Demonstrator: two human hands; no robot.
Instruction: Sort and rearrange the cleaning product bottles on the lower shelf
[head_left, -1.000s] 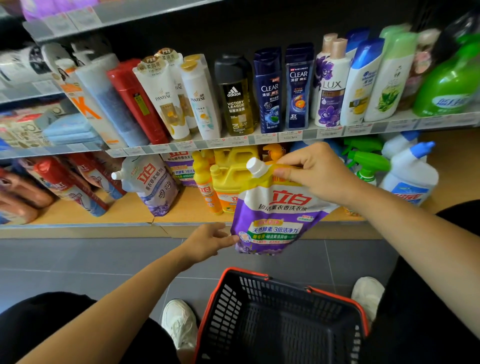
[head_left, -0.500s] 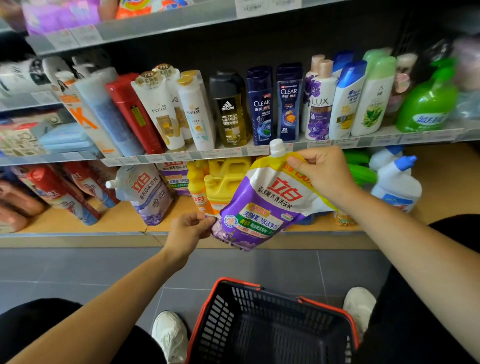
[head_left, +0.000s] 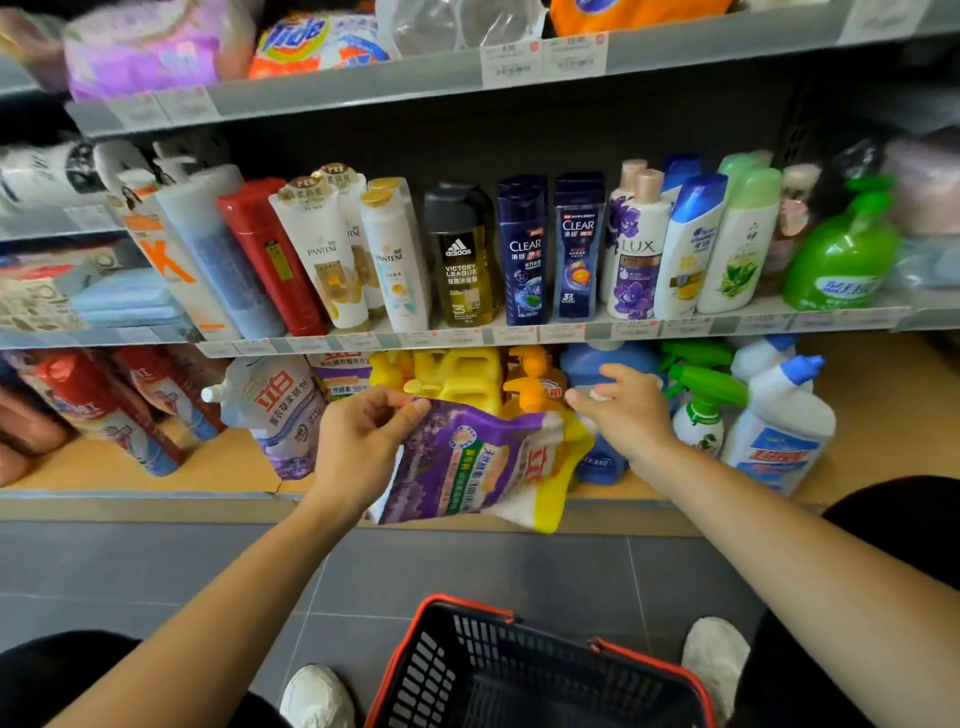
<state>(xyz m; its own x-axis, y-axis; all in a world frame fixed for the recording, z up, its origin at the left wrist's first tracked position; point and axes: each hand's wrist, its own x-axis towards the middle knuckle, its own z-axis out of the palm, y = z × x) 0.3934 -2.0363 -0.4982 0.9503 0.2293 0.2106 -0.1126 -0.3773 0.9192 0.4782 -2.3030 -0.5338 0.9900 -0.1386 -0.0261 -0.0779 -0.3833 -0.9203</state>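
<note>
A purple and yellow detergent refill pouch (head_left: 467, 462) lies sideways in the air in front of the lower shelf (head_left: 223, 467). My left hand (head_left: 358, 441) pinches its bottom edge. My right hand (head_left: 628, 415) holds its spout end, where a white cap peeks out between the fingers. Behind the pouch on the lower shelf stand yellow jugs (head_left: 457, 374), an orange pump bottle (head_left: 530, 384) and a blue bottle (head_left: 602, 462), all partly hidden. To the right are green spray bottles (head_left: 701, 395) and white angled-neck bottles (head_left: 779, 415).
A white and purple pouch (head_left: 280, 410) leans on the lower shelf to the left, with red packs (head_left: 104, 410) beyond it. Shampoo bottles (head_left: 524, 249) fill the shelf above. A black basket with a red rim (head_left: 519, 670) sits on the grey floor between my shoes.
The pouch has swung from hanging upright to lying sideways, spout to the right. My left hand rose and took its bottom edge. The view tilted upward.
</note>
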